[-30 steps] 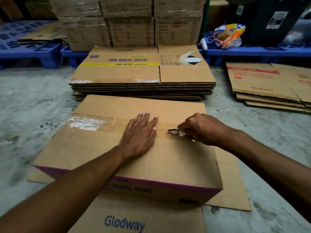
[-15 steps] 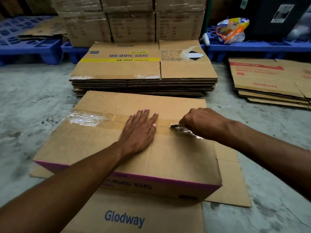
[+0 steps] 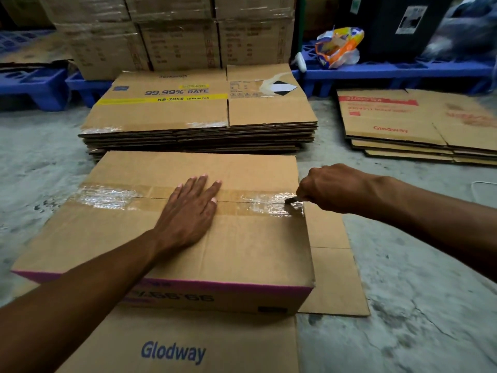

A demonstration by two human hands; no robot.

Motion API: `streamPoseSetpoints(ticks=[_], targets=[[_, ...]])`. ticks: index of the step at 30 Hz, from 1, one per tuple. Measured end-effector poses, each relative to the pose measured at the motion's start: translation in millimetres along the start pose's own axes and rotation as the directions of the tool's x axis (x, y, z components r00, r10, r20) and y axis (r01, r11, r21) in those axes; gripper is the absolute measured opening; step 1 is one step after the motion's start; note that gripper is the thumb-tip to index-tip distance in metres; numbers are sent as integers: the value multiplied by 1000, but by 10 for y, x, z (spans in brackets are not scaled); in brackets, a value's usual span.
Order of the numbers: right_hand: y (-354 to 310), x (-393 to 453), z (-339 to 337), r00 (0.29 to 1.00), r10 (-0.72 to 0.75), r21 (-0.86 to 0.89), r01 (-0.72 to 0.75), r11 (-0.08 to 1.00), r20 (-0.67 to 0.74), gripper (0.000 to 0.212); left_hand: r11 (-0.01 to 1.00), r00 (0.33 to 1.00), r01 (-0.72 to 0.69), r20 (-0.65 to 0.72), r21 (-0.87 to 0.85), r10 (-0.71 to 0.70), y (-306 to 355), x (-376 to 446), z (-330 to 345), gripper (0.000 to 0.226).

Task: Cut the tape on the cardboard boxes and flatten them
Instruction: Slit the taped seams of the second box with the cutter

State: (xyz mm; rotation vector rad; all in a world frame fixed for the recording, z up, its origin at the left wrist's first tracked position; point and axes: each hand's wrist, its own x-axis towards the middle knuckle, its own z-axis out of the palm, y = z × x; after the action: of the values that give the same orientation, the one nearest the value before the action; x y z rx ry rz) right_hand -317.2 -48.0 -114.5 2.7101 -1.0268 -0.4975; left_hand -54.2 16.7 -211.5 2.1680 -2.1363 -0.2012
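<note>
A closed cardboard box (image 3: pixel 242 246) with a purple band on its near side stands on flat cardboard on the floor. Clear tape (image 3: pixel 107 196) runs left to right along the seam of its top flaps. My left hand (image 3: pixel 192 208) lies flat, fingers spread, on the middle of the top across the seam. My right hand (image 3: pixel 330 188) is closed around a small cutter (image 3: pixel 291 199), whose blade tip touches the tape at the box's right edge. The seam between the two hands looks split.
A stack of flattened boxes (image 3: pixel 199 130) lies just behind the box. Another flattened pile (image 3: pixel 419 130) sits at the right. Taped full cartons (image 3: pixel 172 36) stand on blue pallets (image 3: pixel 403 74) at the back. A flat Glodway sheet (image 3: pixel 188 348) lies in front.
My right hand has drawn the cutter rightward along the taped seam, from beside my left fingertips to the box's right edge. My left hand stays pressed on the top.
</note>
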Motion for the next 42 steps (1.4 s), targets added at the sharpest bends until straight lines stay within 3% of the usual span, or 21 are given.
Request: streamPoseSetpoints(ticks=[7,10,17,19,22,24,26,30,35,39,42], targets=[[55,-131,-79,998,38,-14,-38,999,57,25,1000,1000,7,19,-1,-7,13,-17,-21,64],[26,-163,-112,997,62,-55,-59,997,52,25,1000,1000,2,24,10,-2,43,-24,-60,54],[102,-231,-162,969,222,-120,-209,970,110,22,994,995,-95,29,45,94,149,-73,-152,54],[229,-294,-75,935,328,31,-335,942,132,22,962,953,-273,136,-18,272,292,-186,-199,72],[287,-384,127,886,397,440,-465,768,242,13,832,794,-555,306,11,526,657,-318,-176,102],[255,-448,316,871,372,507,-490,709,321,19,794,772,-602,314,81,553,766,-259,-97,104],[183,-561,493,861,323,481,-492,725,394,20,798,790,-593,272,110,550,769,-151,-46,101],[-98,-912,884,920,114,452,-289,844,375,26,805,808,-576,246,139,536,739,75,-51,101],[-851,-1131,1339,979,-118,623,-11,782,166,21,871,877,-468,201,151,437,708,250,-57,95],[-1567,-1057,1504,960,-271,558,264,787,-72,23,882,893,-445,158,156,423,702,233,39,93],[-1928,-921,1576,937,-307,482,350,803,-170,26,884,899,-435,128,169,418,697,205,77,91]])
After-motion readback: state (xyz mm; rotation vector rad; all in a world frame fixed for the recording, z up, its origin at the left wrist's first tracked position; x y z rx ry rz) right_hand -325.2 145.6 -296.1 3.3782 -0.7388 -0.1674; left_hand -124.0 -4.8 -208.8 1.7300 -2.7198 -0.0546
